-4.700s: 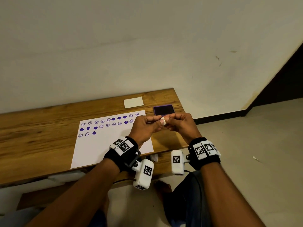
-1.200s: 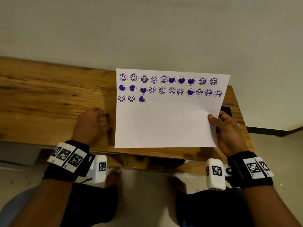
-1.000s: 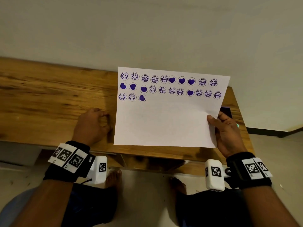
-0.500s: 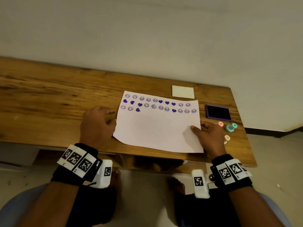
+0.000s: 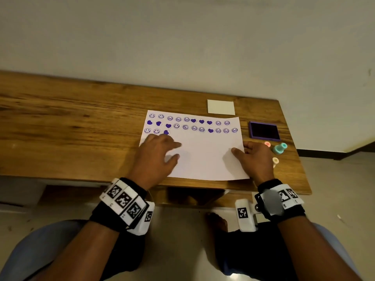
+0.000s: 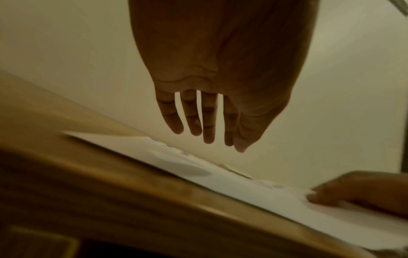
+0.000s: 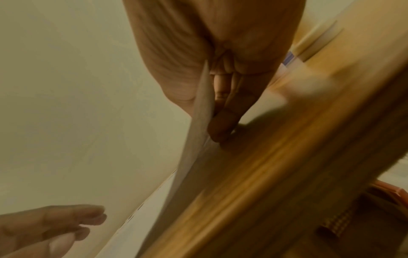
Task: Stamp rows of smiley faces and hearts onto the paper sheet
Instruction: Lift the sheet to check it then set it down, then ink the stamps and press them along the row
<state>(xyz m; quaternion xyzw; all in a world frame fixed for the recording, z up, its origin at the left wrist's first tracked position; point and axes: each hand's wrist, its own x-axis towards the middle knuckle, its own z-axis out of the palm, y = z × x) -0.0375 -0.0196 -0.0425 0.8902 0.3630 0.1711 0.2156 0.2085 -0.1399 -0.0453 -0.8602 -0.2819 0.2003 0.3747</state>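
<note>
The white paper sheet (image 5: 203, 157) lies on the wooden table (image 5: 71, 126). It carries two full rows of purple smileys and hearts and a short third row at its left. My left hand (image 5: 174, 151) is over the sheet's left part with straight fingers; in the left wrist view the fingertips (image 6: 208, 139) hover just above the paper (image 6: 243, 185). At the sheet's right edge my right hand (image 5: 241, 149) pinches the paper, thumb on top. The right wrist view shows the paper edge (image 7: 198, 108) between thumb and fingers (image 7: 220, 125).
A purple ink pad (image 5: 264, 131) sits right of the sheet. Pink (image 5: 267, 144), teal (image 5: 279, 148) and cream (image 5: 275, 161) stamps stand beside my right hand. A white card (image 5: 221, 107) lies behind the sheet. The table's right edge is near.
The sheet, held up by my right hand a second ago, now lies flat on the table. My left hand has moved from the bare wood onto the sheet's left part.
</note>
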